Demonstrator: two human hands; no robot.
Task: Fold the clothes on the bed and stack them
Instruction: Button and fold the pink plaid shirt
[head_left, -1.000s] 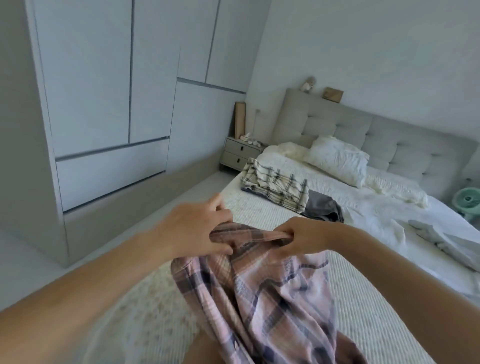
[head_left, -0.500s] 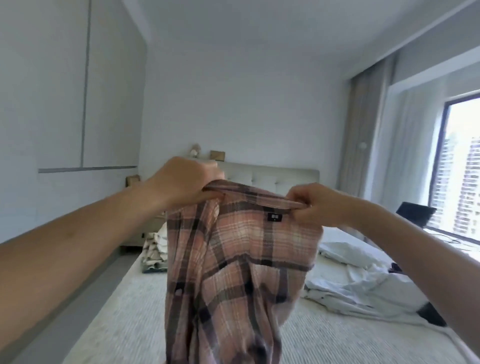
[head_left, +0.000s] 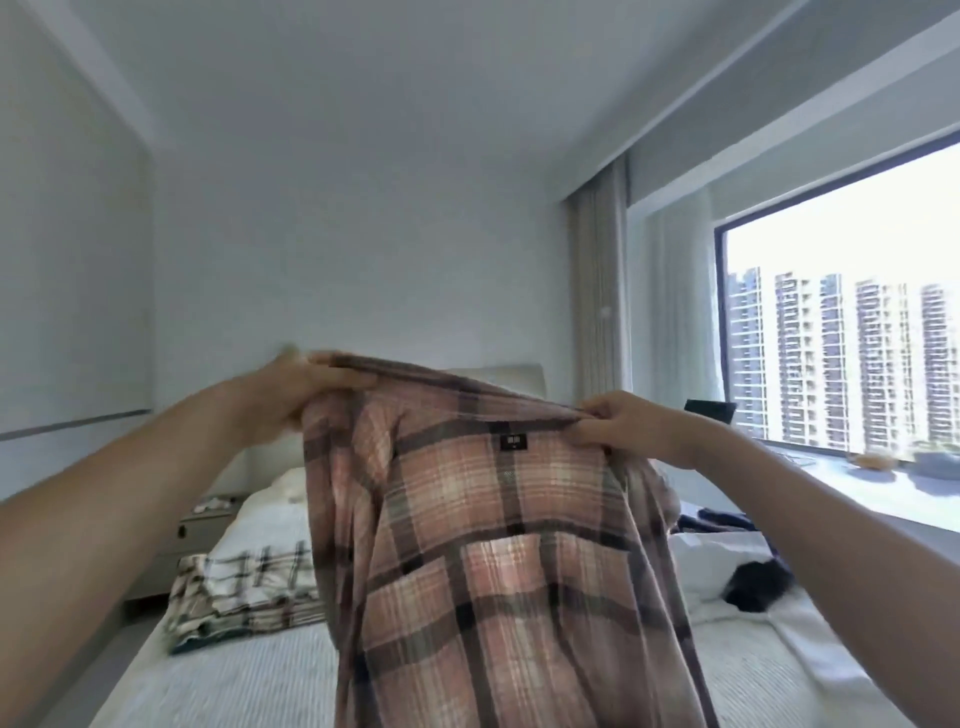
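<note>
The left hand and right hand hold the shirt up by its shoulders, fingers pinching the top edge at each end, so it hangs below them over the bed. This looks like the shake-out before folding (label facing the camera). Next, lay it flat; the stack lies below the left fingers.

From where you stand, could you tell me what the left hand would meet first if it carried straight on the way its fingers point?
The left hand grips the plaid shirt at its top edge, fingers pointing toward the right hand. Going straight on, it would probably run along the shirt's collar edge and meet that hand, though depth is unclear.
</note>
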